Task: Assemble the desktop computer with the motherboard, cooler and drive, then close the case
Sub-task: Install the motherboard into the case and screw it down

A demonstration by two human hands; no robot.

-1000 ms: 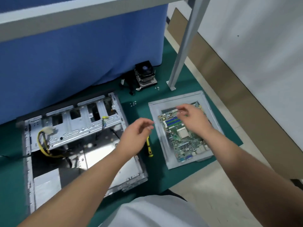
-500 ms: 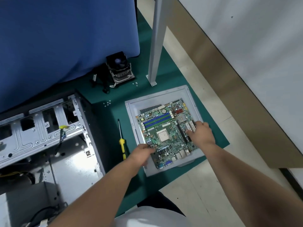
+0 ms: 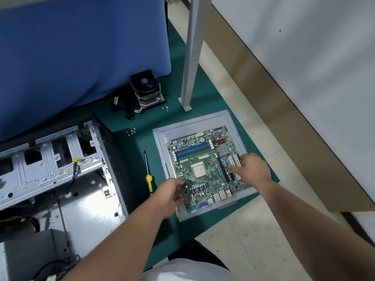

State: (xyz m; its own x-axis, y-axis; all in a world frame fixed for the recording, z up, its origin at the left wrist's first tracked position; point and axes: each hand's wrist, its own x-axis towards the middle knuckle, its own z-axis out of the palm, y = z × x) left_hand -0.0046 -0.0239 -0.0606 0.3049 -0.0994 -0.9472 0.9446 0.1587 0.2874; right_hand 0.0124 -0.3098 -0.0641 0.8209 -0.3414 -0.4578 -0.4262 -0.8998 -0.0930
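Observation:
A green motherboard (image 3: 203, 165) with blue memory slots and a square processor socket lies on the grey case side panel (image 3: 190, 122), which rests on the green mat. My left hand (image 3: 172, 196) grips the board's near-left edge, thumb on top. My right hand (image 3: 251, 169) holds the right edge by the white expansion slots, fingers reaching over it. The open computer case (image 3: 60, 175) lies on its side at the left, its metal floor bare. A black fan cooler (image 3: 147, 89) stands at the back beside loose black cables.
A yellow-handled screwdriver (image 3: 148, 176) lies between case and panel. Small screws (image 3: 130, 132) are scattered on the mat, with two more (image 3: 166, 108) near the cooler. A grey table leg (image 3: 191, 57) stands behind the panel. Blue cloth (image 3: 81, 47) hangs at the back left. Bare floor lies right of the mat.
Both hands came down from above the board onto its edges and took hold of it. The view shifted right, away from the case.

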